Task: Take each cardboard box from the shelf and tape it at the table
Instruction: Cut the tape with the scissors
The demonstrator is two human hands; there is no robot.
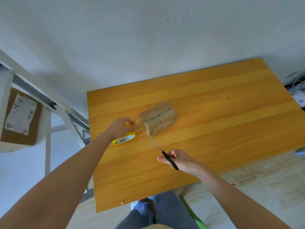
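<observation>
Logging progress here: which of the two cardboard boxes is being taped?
The small box on the table, joined by clear tape to the roll the left hand holds; the larger labelled box sits on the shelf.

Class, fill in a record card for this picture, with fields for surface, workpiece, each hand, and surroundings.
Surface: wooden table
Workpiece: small box on the table, looks wrapped in clear tape
Left hand: grips the yellow tape roll beside the box
Right hand: holds scissors, blades at the tape strip stretched from roll to box
Surroundings: big labelled box on the shelf, far left
</observation>
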